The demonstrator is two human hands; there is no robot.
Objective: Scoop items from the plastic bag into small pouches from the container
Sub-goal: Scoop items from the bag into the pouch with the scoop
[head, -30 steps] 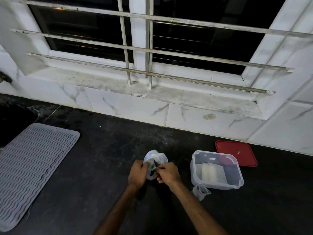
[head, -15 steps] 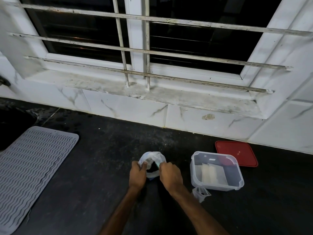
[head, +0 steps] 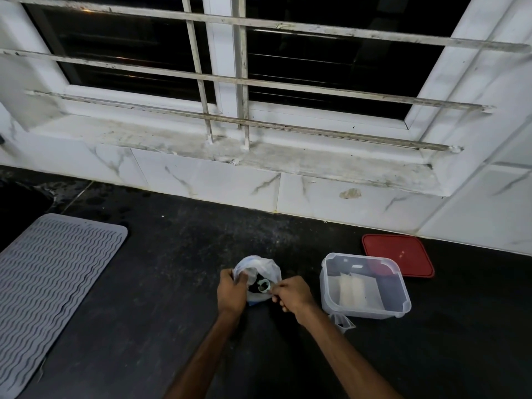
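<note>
One dark bench point(head: 172, 283) carries everything below the barred window, with a grey ribbed mat point(head: 49, 283) at its left edge. To the right stands the clear container point(head: 325, 286), open, with flat pale pouches point(head: 357, 289) lying inside it and its red lid point(head: 403, 254) lying behind it by the wall. The plastic bag point(head: 259, 264) sits on the bench just left of the container, between the two hands. A second ago its mouth was bunched shut between them; now it is pulled wide, so dark contents show inside. The left hand point(head: 231, 292) grips the bag's left lip with curled fingers, and the right hand point(head: 293, 293) pinches the right lip. A small pale scoop point(head: 263, 285) lies in the mouth just beside the right fingers; whether they also hold it I cannot tell. One loose pouch point(head: 342, 322) lies against the container's front, near the right wrist. By my reading the bag is now ready for scooping, and no pouch has yet been filled
</note>
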